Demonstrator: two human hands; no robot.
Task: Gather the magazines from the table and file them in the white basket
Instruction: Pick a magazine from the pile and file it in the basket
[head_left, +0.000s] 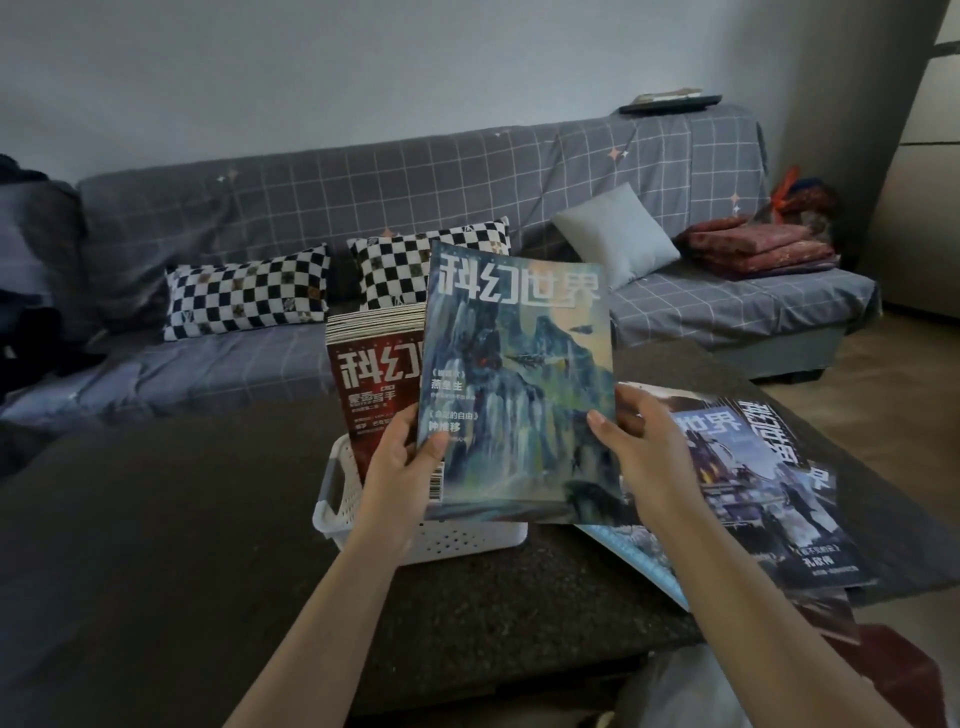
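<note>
Above the white basket (457, 538), both hands' fingers (434, 447) grip a blue magazine (519, 374), sofa (363, 208) behind.

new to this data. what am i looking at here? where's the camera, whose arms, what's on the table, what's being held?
There's no robot: one head-worn camera looks down at a person's bare arms. The left hand and right hand each grip a lower edge of a blue-green magazine, held upright in front of the white basket. A red magazine already stands in that basket with others behind it. More magazines lie spread on the dark table, right of the basket. A grey sofa sits behind.
</note>
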